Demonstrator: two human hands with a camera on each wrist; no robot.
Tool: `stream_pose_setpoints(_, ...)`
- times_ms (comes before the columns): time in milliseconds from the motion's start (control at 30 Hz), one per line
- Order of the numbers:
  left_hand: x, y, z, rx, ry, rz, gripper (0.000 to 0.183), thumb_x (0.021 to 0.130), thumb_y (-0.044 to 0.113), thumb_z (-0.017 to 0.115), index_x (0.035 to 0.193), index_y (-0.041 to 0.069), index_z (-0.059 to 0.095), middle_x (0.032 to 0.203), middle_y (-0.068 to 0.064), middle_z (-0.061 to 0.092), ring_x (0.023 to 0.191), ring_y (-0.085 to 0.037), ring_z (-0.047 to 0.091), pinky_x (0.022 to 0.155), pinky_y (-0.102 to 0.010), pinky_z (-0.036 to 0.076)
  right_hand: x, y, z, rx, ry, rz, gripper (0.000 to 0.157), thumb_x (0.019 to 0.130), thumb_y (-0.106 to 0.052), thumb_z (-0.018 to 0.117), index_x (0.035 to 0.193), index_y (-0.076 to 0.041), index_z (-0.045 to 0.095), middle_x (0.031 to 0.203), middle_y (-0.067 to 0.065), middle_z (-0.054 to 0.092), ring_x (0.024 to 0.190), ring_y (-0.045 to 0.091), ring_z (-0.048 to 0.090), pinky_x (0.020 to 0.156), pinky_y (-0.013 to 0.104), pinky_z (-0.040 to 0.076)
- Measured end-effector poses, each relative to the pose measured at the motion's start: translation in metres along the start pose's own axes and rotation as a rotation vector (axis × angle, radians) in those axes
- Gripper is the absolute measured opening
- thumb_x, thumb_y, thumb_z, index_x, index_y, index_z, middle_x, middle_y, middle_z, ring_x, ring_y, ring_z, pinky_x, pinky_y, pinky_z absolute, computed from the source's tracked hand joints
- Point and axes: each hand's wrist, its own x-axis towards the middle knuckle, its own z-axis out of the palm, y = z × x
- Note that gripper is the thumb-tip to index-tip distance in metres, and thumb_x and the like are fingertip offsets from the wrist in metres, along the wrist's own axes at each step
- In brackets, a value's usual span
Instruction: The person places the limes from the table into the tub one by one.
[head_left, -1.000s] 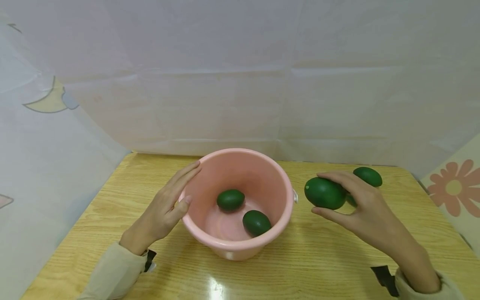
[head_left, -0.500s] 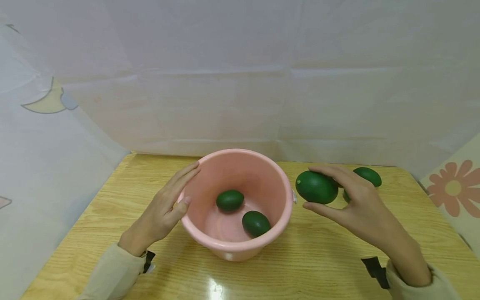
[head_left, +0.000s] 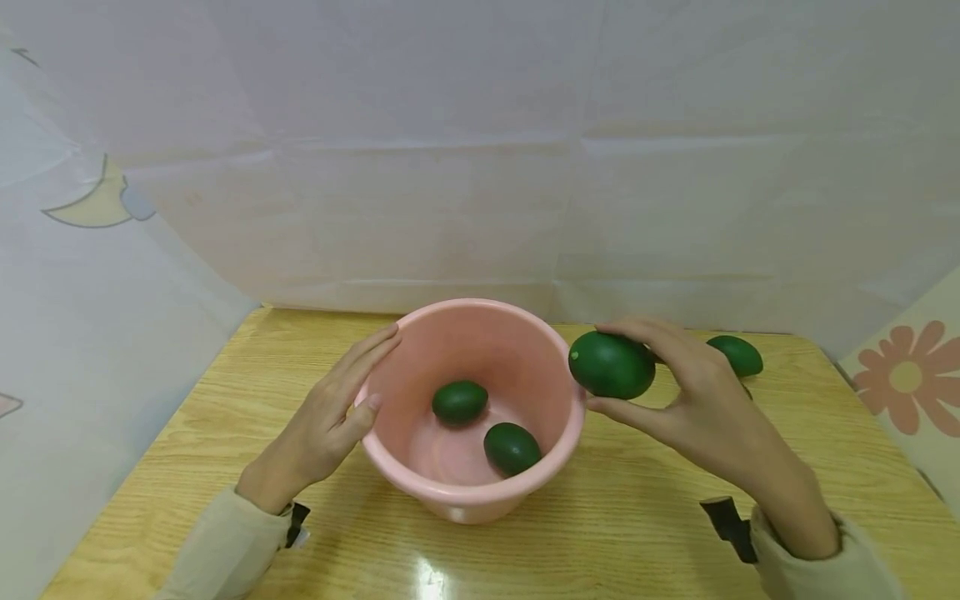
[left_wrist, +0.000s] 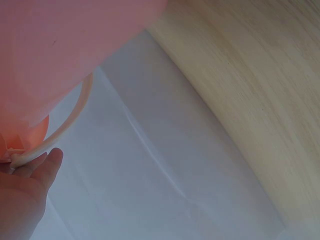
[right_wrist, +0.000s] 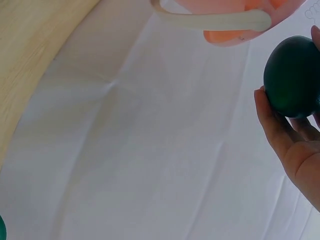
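Note:
A pink bucket stands upright on the table with two dark green avocados, one farther back and one nearer, on its bottom. My left hand rests against the bucket's left rim, fingers extended; in the left wrist view its fingers are beside the pale handle. My right hand holds another avocado between thumb and fingers, at the bucket's right rim. In the right wrist view this avocado appears beside the bucket's underside.
Another avocado lies on the wooden table at the back right. A small dark bit beside it is mostly hidden behind my right hand. White sheeting hangs behind the table and along both sides.
My right hand has moved left and slightly up with the avocado, from right of the bucket to its right rim. My left hand and the bucket have stayed in place.

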Motion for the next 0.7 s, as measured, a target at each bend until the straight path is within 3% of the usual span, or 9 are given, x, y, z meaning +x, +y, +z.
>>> stream_pose_setpoints(200,0.0,0.0,0.0,0.001,-0.001,0.0,0.058,0.096,0.013,0.048,0.153,0.009,0.037,0.16,-0.009,0.036,0.148,-0.025,0.034,0.123,-0.022,0.021,0.009,-0.002,0.005,0.031,0.002,-0.064,0.078,0.061,-0.011,0.093,0.132,-0.013,0.061,0.124,0.001,0.066,0.112,0.004,0.059,0.091,0.008,0.046)
stream_pose_setpoints(333,0.0,0.0,0.0,-0.004,0.001,0.002,0.058,0.096,0.013,0.048,0.153,0.009,0.037,0.159,-0.009,0.036,0.148,-0.025,0.034,0.123,-0.021,0.021,0.014,-0.005,0.009,0.05,-0.011,-0.094,0.07,0.067,-0.019,0.092,0.13,-0.013,0.062,0.123,0.001,0.067,0.113,0.008,0.06,0.095,0.01,0.045)
stream_pose_setpoints(433,0.0,-0.001,0.0,-0.005,0.001,0.004,0.058,0.096,0.013,0.048,0.153,0.008,0.038,0.159,-0.01,0.036,0.148,-0.025,0.034,0.123,-0.021,0.02,0.017,-0.007,0.012,0.062,-0.027,-0.099,0.066,0.072,-0.025,0.089,0.131,-0.013,0.062,0.124,0.001,0.066,0.115,0.01,0.06,0.097,0.011,0.045)
stream_pose_setpoints(700,0.0,0.0,0.0,0.0,-0.001,0.002,0.059,0.095,0.013,0.048,0.153,0.008,0.037,0.16,-0.009,0.036,0.148,-0.025,0.033,0.123,-0.021,0.02,0.023,-0.009,0.017,0.08,-0.065,-0.102,0.064,0.074,-0.026,0.088,0.131,-0.013,0.061,0.124,0.0,0.065,0.115,0.011,0.059,0.096,0.014,0.047)
